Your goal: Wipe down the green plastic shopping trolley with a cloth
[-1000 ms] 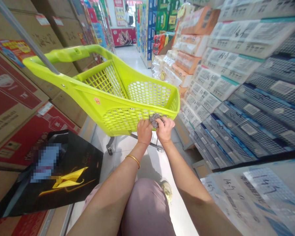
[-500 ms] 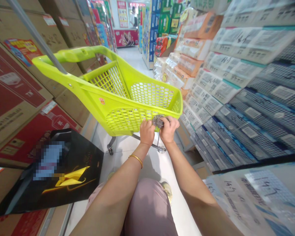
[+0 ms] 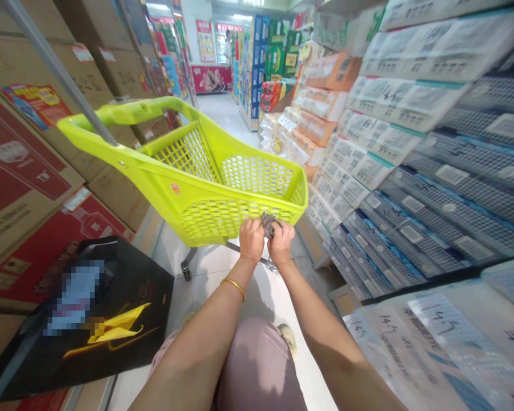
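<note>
A small crumpled grey cloth (image 3: 269, 224) is bunched between my two hands, in front of the cart's near side. My left hand (image 3: 252, 237), with a gold bracelet on the wrist, is closed on its left end. On its other end, the fingers of my right hand (image 3: 281, 240) are closed too. Just beyond them stands a lime-green plastic shopping cart (image 3: 154, 185) with a lattice basket, its handle toward the left. Whether my knuckles touch the basket wall I cannot tell.
Stacked cartons (image 3: 29, 171) line the left side, with a black bag (image 3: 128, 291) leaning against them. White and blue packs of paper goods (image 3: 394, 211) rise on the right. A tiled aisle (image 3: 223, 111) runs back past shelves, where a person (image 3: 228, 47) is partly visible.
My view has shifted slightly, so the cart and shelves sit lower and the right-hand packs further left. My hands have drawn closer together, still gripping the cloth, and the right hand has moved left.
</note>
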A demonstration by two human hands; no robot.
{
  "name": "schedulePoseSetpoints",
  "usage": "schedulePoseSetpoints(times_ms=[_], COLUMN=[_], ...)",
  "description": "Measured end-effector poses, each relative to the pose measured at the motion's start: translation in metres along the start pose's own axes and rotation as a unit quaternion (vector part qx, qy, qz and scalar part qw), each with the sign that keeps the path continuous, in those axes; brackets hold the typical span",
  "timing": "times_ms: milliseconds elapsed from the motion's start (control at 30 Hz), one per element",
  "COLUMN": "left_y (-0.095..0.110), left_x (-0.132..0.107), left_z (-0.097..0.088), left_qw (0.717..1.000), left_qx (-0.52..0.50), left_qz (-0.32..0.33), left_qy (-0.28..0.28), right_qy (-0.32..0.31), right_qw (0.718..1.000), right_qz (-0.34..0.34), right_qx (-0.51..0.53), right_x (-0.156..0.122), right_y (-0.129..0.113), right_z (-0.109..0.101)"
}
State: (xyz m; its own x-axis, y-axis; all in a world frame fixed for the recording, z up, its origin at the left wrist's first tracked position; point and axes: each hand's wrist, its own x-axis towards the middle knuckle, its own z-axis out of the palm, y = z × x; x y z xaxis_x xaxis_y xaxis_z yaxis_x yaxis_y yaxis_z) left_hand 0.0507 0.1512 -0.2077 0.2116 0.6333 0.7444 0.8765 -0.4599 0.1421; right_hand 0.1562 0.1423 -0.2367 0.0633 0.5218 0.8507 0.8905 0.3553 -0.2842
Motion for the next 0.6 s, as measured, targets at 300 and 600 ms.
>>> schedulePoseSetpoints(times_ms=[300, 600], left_y=[0.014, 0.012], left_x=[0.011, 0.047], left_z=[-0.017, -0.05], left_qw=[1.0, 0.992], left_qx=[-0.009, -0.033], left_qz=[-0.015, -0.038], left_qy=[0.012, 0.116], right_qy=[0.069, -0.155], right_qw=[0.997, 0.986], right_qz=[0.012, 0.007], right_qx=[0.026, -0.053], right_x=[0.069, 0.1], right_y=[-0.017, -0.011], right_z=[-0.043, -0.061])
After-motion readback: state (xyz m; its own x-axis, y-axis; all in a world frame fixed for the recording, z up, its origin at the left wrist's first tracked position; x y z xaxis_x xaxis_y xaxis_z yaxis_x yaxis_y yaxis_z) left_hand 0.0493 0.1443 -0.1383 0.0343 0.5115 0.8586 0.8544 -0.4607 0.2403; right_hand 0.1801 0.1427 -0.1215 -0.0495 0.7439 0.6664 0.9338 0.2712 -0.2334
